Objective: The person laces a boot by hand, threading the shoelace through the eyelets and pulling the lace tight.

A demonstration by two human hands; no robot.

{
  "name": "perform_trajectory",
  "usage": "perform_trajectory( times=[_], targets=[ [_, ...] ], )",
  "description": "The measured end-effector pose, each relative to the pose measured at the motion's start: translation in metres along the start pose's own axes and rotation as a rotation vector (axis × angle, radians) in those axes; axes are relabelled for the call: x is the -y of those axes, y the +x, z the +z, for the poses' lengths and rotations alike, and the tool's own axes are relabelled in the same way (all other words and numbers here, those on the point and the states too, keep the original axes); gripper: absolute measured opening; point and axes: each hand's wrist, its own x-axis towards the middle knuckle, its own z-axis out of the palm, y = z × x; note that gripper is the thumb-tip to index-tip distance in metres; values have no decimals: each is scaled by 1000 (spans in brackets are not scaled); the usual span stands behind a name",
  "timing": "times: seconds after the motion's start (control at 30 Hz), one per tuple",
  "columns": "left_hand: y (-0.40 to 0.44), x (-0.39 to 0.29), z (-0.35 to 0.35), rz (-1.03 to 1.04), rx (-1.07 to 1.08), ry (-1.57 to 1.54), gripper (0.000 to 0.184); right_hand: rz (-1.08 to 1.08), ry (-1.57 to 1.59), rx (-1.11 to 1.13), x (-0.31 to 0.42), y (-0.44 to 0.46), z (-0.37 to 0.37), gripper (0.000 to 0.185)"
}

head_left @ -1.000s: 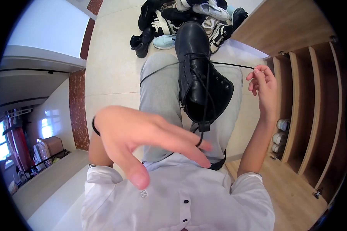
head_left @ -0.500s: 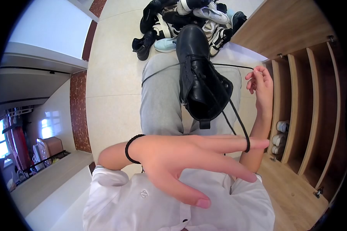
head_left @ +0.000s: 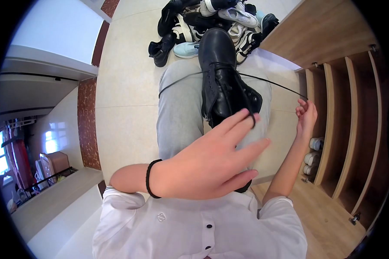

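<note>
Left hand (head_left: 207, 162) swings up to black leather boot (head_left: 218, 47) as right hand (head_left: 307, 117) drifts outward

Fingers spread, the left hand hides much of the boot's collar, a loop of bootlace (head_left: 271, 81) at its fingertips. At 3 o'clock the right hand pinches another strand. The boot points its toe to 12 o'clock, above grey jeans (head_left: 179, 112). Beyond, a shoe pile (head_left: 207, 19) crowds 12 o'clock; a pale-blue shoe (head_left: 186, 50) sits by the toe. Wooden cabinet (head_left: 330, 108), holding white shoes (head_left: 312, 157), fills 3 o'clock.
</note>
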Motion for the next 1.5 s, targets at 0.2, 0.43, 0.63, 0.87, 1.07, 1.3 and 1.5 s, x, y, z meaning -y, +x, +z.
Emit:
perform_trajectory(
  times=[0.2,0.43,0.63,0.87,1.07,1.3,1.5],
  targets=[
    [-7,14,-20,-112,-134,-167,40,101,45,-146,-44,11,-42,21],
    [2,80,-33,-334,-744,-9,18,214,24,-252,-72,5,-65,24],
    [-8,127,-27,-363,-603,257,21,247,39,-326,-95,3,-80,27],
    [-7,134,-26,-355,-547,374,12,328,60,-400,-127,6,-114,23],
    [-11,136,-26,-315,-563,376,8,403,-6,-499,-144,-6,-126,26],
    [-14,135,-26,-291,-586,332,6,435,17,-538,-181,-19,-153,32],
    [-14,136,-26,-257,-626,281,6,482,-98,-622,-196,-33,-174,34]
  ],
)
